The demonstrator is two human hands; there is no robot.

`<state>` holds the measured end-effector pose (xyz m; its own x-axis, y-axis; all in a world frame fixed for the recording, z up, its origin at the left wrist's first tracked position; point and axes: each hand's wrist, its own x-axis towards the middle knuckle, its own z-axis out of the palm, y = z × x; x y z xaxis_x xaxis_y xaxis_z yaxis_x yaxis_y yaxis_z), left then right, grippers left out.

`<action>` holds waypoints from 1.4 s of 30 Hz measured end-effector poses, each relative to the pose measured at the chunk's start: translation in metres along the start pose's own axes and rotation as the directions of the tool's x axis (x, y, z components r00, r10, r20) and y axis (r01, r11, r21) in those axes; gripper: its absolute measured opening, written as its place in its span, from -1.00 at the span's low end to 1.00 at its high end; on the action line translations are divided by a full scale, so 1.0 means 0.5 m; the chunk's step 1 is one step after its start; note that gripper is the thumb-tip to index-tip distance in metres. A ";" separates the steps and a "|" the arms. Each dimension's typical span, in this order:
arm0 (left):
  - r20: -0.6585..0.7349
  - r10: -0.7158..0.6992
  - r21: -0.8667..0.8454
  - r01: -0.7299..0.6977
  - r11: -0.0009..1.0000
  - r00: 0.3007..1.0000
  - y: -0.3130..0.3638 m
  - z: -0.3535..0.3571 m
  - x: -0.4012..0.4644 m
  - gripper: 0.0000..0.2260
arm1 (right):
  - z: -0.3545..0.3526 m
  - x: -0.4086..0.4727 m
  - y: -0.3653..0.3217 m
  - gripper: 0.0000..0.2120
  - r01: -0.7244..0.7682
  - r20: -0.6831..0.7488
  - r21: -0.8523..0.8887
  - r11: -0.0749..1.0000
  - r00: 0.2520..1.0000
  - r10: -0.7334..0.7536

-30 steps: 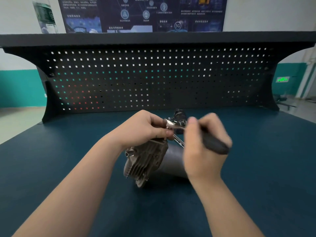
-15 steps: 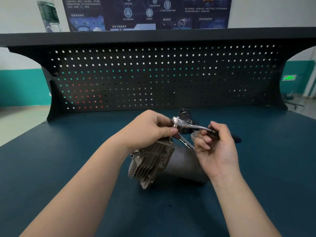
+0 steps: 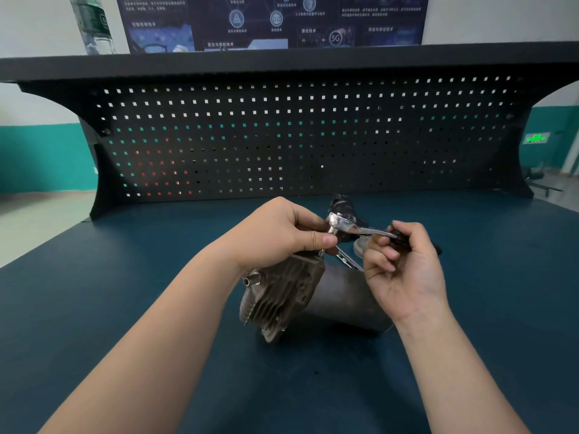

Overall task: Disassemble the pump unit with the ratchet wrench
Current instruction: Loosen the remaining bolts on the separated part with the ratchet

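Pump unit (image 3: 300, 296) lies on the bench (image 3: 94, 308), left hand (image 3: 275, 236) pinching the ratchet wrench (image 3: 351, 226) head, right hand (image 3: 404, 270) curled around its handle. Socket could slip off the bolt if the swing tilts it.

Grey finned pump unit (image 3: 282, 296) lying at centre on dark blue table (image 3: 125, 308); black pegboard (image 3: 282, 136) showing square-hole grid above

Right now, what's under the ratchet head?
A short socket drops from the ratchet head to the pump's finned cover. The left hand hides the bolt.
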<state>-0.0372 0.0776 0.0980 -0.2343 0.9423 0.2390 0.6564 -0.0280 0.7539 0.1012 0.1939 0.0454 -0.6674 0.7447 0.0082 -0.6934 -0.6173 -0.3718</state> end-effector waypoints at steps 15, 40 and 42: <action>-0.033 -0.022 -0.006 0.022 1.000 0.999 0.006 0.004 -0.001 -0.93 | 0.036 0.089 -0.057 -0.79 -0.426 -0.033 -0.418 0.803 0.890 0.455; -0.024 -0.035 0.008 0.035 0.999 0.999 0.010 0.004 -0.002 -0.95 | 0.007 -0.028 -0.006 -0.78 0.026 0.026 -0.043 0.999 0.999 -0.025; -0.045 -0.026 0.035 0.028 0.999 0.999 0.010 0.008 -0.002 -0.96 | 0.006 -0.028 0.001 -0.77 0.021 -0.020 -0.020 1.000 1.000 -0.021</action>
<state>-0.0309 0.0777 0.0990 -0.2832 0.9268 0.2466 0.6742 0.0095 0.7384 0.1095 0.1826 0.0478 -0.6470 0.7625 -0.0023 -0.7016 -0.5965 -0.3898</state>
